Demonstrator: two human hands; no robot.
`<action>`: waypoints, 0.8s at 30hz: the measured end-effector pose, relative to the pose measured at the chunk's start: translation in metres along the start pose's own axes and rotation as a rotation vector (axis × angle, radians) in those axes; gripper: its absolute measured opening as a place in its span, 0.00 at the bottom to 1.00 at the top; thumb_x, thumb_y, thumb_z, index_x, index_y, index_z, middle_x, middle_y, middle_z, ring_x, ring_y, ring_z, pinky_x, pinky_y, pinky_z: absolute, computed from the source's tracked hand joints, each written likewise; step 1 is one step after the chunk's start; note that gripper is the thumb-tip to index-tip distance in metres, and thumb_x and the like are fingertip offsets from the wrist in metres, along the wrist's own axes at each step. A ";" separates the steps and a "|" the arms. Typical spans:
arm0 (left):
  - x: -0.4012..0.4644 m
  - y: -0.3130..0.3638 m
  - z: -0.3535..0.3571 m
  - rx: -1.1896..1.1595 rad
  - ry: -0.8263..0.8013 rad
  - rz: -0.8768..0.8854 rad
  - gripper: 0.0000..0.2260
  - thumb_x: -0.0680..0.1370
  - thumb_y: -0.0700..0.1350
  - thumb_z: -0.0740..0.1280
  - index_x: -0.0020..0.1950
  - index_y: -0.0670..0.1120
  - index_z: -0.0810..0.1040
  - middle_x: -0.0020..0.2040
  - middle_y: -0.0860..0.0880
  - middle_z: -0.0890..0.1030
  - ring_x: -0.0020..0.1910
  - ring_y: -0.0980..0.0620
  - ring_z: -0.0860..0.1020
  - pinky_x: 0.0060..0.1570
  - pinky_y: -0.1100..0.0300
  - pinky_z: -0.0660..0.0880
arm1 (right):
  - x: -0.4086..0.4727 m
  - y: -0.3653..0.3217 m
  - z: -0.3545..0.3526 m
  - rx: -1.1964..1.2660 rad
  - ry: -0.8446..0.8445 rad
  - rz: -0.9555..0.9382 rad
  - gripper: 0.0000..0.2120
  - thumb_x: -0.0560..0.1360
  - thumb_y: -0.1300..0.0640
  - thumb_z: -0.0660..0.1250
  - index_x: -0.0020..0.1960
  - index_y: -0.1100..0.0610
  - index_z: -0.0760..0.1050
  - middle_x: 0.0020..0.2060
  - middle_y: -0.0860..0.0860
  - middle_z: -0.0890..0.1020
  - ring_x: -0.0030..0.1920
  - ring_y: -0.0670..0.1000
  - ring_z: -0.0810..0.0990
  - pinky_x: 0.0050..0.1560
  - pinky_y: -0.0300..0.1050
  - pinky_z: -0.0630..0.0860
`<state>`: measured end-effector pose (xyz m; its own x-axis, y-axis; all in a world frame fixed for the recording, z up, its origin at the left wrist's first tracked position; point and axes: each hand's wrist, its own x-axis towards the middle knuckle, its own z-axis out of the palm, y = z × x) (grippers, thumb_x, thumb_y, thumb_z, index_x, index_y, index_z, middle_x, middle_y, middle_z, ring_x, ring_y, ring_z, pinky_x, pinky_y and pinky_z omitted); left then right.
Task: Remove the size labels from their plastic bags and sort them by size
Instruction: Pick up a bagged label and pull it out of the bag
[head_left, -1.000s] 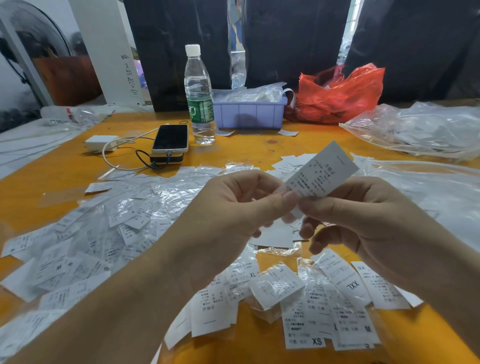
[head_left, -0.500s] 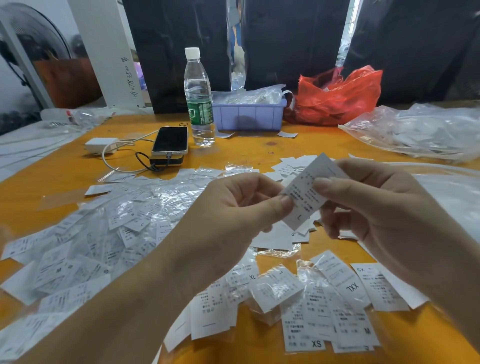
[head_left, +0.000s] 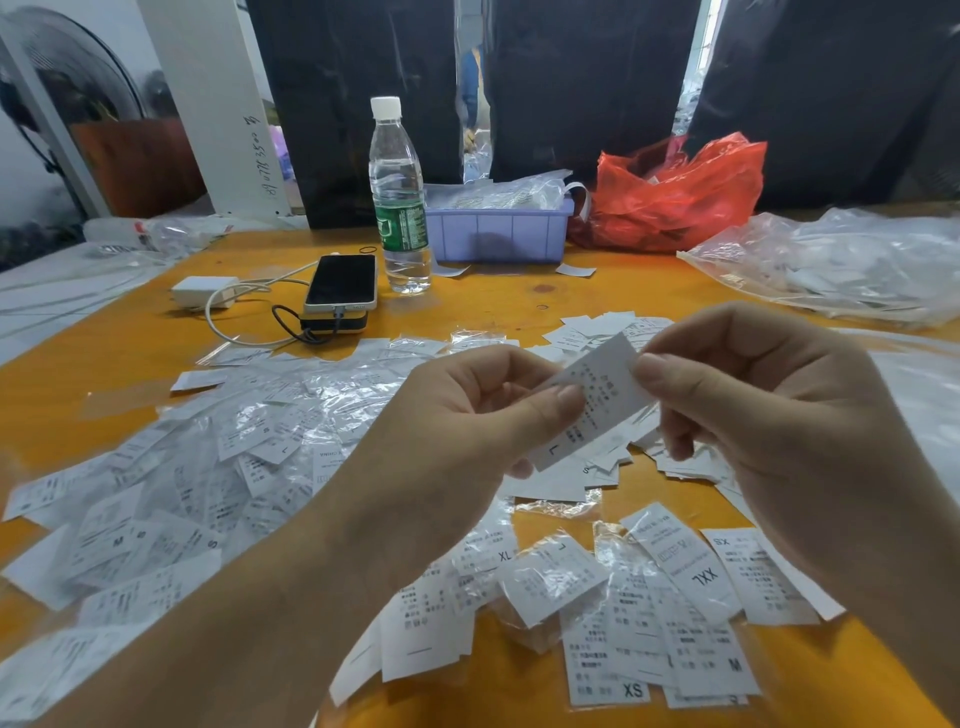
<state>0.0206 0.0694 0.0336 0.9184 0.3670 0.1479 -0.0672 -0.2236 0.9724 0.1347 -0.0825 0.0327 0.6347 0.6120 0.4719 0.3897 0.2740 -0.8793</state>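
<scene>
Your left hand (head_left: 457, 441) and right hand (head_left: 769, 415) hold one white label (head_left: 597, 400) between them above the table (head_left: 519, 301); each pinches it with thumb against curled fingers, the left on the label's left edge, the right on its upper right corner. The label is tilted, and an "L" shows near its lower end.

Containers: a lilac bin (head_left: 501, 236) at the far edge holds clear bagged stock heaped above its rim. Just right of it, a red bag (head_left: 675, 197) lies crumpled; what it holds cannot be told. A large clear bag (head_left: 841, 265) at far right holds white pieces. A water bottle (head_left: 399, 197) stands upright, touching the bin's left end.

Bagged labels (head_left: 208, 467) spread over the left half of the table. Loose labels (head_left: 670, 613) marked XS, M, XL and XXL lie near the front edge, below your hands. A smaller loose pile (head_left: 592, 327) lies beyond the held label.

Open room: bare orange surface shows between this pile and the bin, and along the left side, near the phone (head_left: 340, 283) and charger (head_left: 202, 292).
</scene>
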 end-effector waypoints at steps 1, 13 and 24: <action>0.000 0.000 0.000 -0.005 -0.002 0.001 0.06 0.68 0.56 0.70 0.40 0.56 0.84 0.40 0.53 0.84 0.39 0.59 0.80 0.36 0.67 0.75 | -0.002 0.001 0.002 -0.038 -0.015 -0.019 0.02 0.68 0.56 0.72 0.39 0.54 0.82 0.28 0.52 0.79 0.29 0.49 0.75 0.29 0.42 0.73; -0.001 0.000 0.001 -0.004 0.022 0.009 0.07 0.67 0.56 0.70 0.41 0.58 0.84 0.39 0.54 0.84 0.38 0.60 0.80 0.37 0.66 0.72 | -0.005 0.004 0.005 -0.146 -0.090 -0.056 0.08 0.66 0.48 0.71 0.43 0.50 0.83 0.32 0.55 0.81 0.31 0.55 0.77 0.30 0.53 0.75; 0.003 0.001 -0.008 0.098 -0.001 -0.058 0.02 0.73 0.52 0.73 0.41 0.56 0.83 0.39 0.57 0.83 0.36 0.64 0.78 0.33 0.71 0.74 | 0.000 0.006 0.002 -0.056 -0.039 0.073 0.07 0.67 0.60 0.76 0.44 0.55 0.82 0.34 0.54 0.84 0.28 0.51 0.78 0.30 0.41 0.77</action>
<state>0.0199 0.0774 0.0361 0.9201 0.3808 0.0913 0.0245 -0.2888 0.9571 0.1355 -0.0790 0.0273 0.6367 0.6577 0.4025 0.3802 0.1864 -0.9059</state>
